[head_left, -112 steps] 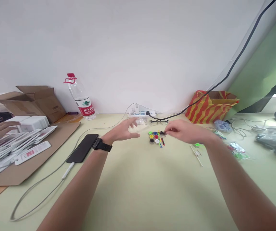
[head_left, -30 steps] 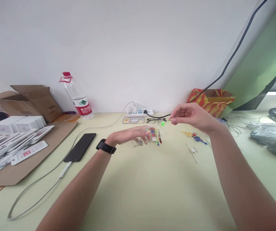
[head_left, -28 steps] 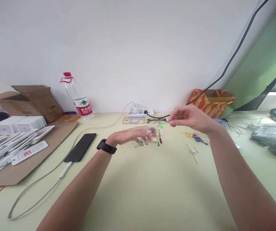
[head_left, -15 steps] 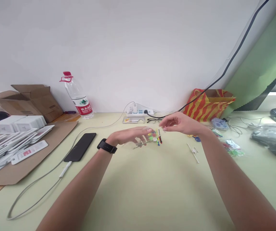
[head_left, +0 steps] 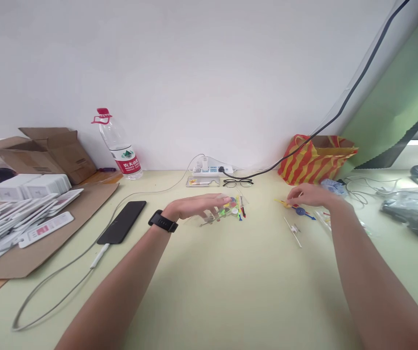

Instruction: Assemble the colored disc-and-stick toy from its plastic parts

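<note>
My left hand (head_left: 197, 206), with a black watch on its wrist, is closed around a clear plastic bag (head_left: 209, 221) of small coloured pieces. Red, yellow and blue slim plastic pieces (head_left: 240, 209) show at the bag's right end; whether they lie inside it I cannot tell. On the right, my right hand (head_left: 313, 195) reaches down to the table, thumb and fingertips pinched on a small yellow plastic piece (head_left: 281, 201). A blue plastic piece (head_left: 303, 212) with a round middle lies just under that hand. Nearer me is a thin white stick (head_left: 292, 233) with a small part beside it.
Glasses (head_left: 238, 183), a clear case (head_left: 202, 182) and a power strip (head_left: 212, 170) sit by the wall. To the left are a phone (head_left: 122, 222) on a cable, a water bottle (head_left: 124, 155) and white tags (head_left: 19, 218). A striped bag (head_left: 311, 160) stands back right.
My right hand has moved right, away from the left hand, and down onto the yellow piece. The left hand with the bag has stayed nearly still.
</note>
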### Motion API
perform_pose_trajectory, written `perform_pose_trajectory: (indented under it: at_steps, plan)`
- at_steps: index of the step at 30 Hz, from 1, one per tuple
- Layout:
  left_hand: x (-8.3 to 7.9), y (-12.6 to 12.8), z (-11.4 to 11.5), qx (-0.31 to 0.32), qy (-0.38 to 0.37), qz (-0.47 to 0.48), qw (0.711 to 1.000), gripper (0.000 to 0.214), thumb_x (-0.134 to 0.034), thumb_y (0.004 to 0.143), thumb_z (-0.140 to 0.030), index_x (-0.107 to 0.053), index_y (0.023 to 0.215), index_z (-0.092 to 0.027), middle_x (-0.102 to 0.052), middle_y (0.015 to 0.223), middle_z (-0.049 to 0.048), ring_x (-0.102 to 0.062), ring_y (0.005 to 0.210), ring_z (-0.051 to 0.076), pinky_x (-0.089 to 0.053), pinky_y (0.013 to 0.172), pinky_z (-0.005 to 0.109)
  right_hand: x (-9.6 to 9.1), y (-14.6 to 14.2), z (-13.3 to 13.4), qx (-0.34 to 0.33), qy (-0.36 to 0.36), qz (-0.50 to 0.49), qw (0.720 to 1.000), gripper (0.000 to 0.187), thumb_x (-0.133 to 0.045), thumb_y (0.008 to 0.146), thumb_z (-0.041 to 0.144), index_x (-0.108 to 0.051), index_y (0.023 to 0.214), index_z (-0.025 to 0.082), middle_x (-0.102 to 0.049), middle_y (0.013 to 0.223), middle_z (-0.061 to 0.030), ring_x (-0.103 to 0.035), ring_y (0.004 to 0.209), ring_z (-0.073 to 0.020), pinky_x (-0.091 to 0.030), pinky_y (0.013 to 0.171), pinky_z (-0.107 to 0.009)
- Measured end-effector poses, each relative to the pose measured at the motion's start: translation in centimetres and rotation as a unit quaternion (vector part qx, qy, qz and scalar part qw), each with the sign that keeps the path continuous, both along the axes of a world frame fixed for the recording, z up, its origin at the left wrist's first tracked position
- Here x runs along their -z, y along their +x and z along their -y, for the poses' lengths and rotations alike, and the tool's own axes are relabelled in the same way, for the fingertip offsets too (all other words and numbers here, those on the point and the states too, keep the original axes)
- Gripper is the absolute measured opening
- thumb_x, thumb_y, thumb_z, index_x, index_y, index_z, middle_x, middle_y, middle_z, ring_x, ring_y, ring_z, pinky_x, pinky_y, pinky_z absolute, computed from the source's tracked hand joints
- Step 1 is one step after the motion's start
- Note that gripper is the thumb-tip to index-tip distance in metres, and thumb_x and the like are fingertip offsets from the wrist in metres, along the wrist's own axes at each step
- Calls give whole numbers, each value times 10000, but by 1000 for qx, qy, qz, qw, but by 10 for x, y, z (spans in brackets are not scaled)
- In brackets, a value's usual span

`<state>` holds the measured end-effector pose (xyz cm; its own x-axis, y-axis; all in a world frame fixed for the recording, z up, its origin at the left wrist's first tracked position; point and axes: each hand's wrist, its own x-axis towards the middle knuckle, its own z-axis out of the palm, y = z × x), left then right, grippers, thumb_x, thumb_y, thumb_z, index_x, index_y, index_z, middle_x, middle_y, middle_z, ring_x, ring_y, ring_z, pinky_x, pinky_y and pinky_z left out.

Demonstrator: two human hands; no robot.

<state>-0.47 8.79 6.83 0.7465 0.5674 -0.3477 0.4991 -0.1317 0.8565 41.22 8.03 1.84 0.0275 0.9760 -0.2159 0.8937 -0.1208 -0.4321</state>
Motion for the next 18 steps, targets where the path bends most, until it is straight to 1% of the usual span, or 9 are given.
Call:
perform_pose_trajectory:
  at_steps: [3,4,6,8,10,13,15,17,18]
  plan:
    - [1,-1,-1,-4,1,-2,1000,639,-517,939,-741,-597,1407,-314,-592,1373,93,-660,1096,245,-506,889,336,6,-6,-3,-11,-15,-3,1000,193,-778,702,392,-772,769,211,-784,872,-81,-702,853,-273,-499,714,-352]
    - [1,-1,-1,-5,1,-3,1000,647,-520,938,-742,-590,1417,-314,-590,1377,94,-659,1099,244,-506,893,337,6,-9,-4,-6,-6,-8,1000,194,-770,707,393,-760,756,206,-780,859,-82,-698,836,-268,-493,706,-351]
    - [0,-2,-1,-5,1,-5,1000,662,-521,935,-747,-579,1434,-316,-589,1380,94,-654,1110,245,-505,906,342,4,-12,-3,11,33,-34,999,212,-753,729,412,-729,743,201,-769,854,-78,-688,825,-254,-484,704,-347]
    - [1,-2,-1,-5,1,-9,1000,674,-518,934,-753,-567,1447,-319,-590,1379,93,-649,1124,250,-502,918,346,1,-14,-2,35,77,-72,994,252,-753,738,446,-691,742,202,-753,854,-69,-669,804,-234,-472,692,-338]
    - [1,-1,-1,-3,2,-11,1000,679,-512,933,-758,-563,1450,-322,-590,1378,91,-647,1132,254,-498,925,348,-1,-16,-2,61,106,-123,985,296,-771,726,472,-646,750,204,-722,817,-54,-630,738,-203,-446,644,-325]
    - [1,0,0,3,3,-8,1000,670,-496,936,-762,-572,1441,-329,-587,1377,88,-653,1112,252,-499,920,350,-5,-22,-1,84,131,-232,960,344,-824,686,443,-624,851,216,-667,766,-14,-555,635,-153,-409,579,-302]
    - [1,0,1,9,3,-6,1000,655,-490,939,-760,-592,1423,-331,-589,1370,87,-658,1094,250,-498,920,355,-9,-29,0,72,140,-306,939,420,-859,665,401,-644,984,233,-637,754,17,-536,603,-138,-424,580,-303]
    - [0,0,2,11,2,-3,1000,641,-492,942,-755,-614,1404,-329,-594,1360,86,-658,1093,254,-496,926,361,-14,-40,1,28,127,-366,922,486,-886,664,378,-663,1075,245,-636,767,21,-585,642,-153,-477,636,-325]
    - [-1,0,2,10,2,-2,1000,637,-494,943,-754,-621,1399,-327,-595,1357,86,-656,1096,256,-496,928,365,-17,-47,1,2,115,-388,914,486,-899,667,378,-677,1078,241,-652,785,9,-625,693,-172,-506,686,-342]
